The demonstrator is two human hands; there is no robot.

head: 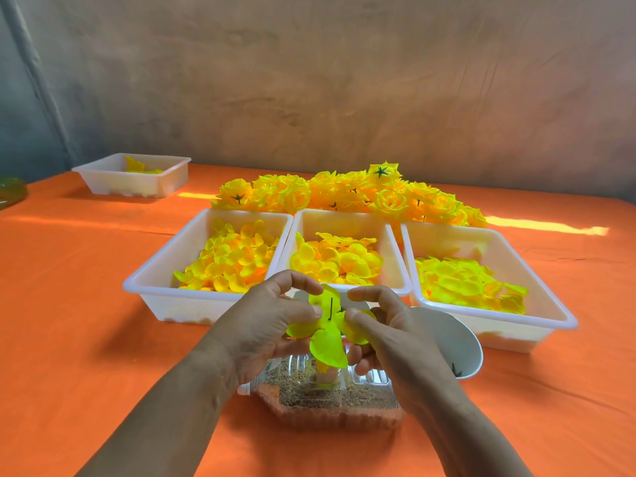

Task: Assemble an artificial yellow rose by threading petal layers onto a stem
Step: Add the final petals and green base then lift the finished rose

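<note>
With my left hand (272, 325) and right hand (389, 335) both pinching the petal layer (327, 346), I reckoned it should slide squarely down the dark stem (331, 309) without tearing.

green object (10, 191) cut by left edge, white cup (454, 342) partly behind right hand (395, 339), stem (331, 309) mostly inside petal layer (327, 349)

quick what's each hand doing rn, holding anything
Left hand: pinching the petal layer threaded on the stem.
Right hand: pinching the same petal layer from the other side.
</note>
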